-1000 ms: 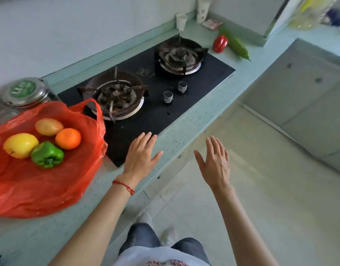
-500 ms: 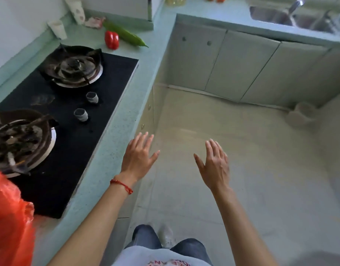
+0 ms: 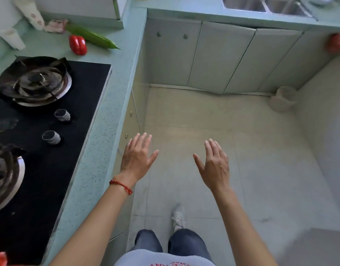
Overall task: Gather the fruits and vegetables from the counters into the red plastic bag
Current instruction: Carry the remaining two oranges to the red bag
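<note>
Pale tiled floor point(image 3: 213, 116), grey cabinet doors point(image 3: 221, 56); teal counter point(image 3: 100, 143), black gas hob point(image 3: 50, 143)

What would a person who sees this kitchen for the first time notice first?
Two open hands, the left hand and the right hand, are held out over the floor and hold nothing. At the far end of the counter a red pepper lies next to a long green vegetable, beyond the black stove.

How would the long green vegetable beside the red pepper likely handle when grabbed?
The long green vegetable looks firm and tapered, so it should probably lift stiffly without drooping. Its rounded body may roll if nudged sideways. Lying close to the red pepper, it could bump it.
</note>
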`<action>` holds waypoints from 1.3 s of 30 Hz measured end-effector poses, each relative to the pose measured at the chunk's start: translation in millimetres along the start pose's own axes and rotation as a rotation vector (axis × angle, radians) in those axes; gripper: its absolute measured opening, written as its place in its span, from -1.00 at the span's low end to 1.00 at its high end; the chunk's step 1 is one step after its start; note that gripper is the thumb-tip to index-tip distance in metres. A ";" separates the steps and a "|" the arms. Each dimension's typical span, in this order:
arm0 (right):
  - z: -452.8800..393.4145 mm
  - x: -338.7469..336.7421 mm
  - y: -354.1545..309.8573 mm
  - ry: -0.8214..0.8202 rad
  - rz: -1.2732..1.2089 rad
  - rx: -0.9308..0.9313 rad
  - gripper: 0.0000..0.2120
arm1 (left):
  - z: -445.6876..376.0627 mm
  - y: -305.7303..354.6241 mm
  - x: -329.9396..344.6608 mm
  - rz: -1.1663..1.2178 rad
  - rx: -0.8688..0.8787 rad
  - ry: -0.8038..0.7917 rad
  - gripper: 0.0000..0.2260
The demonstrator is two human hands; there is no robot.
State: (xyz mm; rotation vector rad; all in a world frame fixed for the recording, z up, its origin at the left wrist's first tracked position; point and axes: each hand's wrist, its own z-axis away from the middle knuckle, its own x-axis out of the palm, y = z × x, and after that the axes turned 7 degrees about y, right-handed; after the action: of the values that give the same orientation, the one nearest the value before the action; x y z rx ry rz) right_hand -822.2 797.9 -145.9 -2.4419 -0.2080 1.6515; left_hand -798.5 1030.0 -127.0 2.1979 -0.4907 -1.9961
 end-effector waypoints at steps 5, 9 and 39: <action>-53.3 20.9 22.2 0.018 -0.003 -0.015 -0.43 | -58.8 8.6 14.8 -0.011 0.010 -0.001 -0.36; -115.7 40.1 44.6 0.022 -0.014 -0.037 -0.44 | -119.1 19.3 28.5 -0.028 0.011 0.014 -0.38; -594.8 205.2 100.2 0.056 -0.015 -0.063 -0.47 | -637.9 3.3 64.9 -0.027 0.063 0.021 -0.44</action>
State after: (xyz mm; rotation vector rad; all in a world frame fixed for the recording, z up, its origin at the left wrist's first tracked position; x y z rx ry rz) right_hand -192.6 700.6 -138.0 -2.5221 -0.2739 1.5915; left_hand -165.3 929.9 -113.7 2.2725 -0.5312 -1.9951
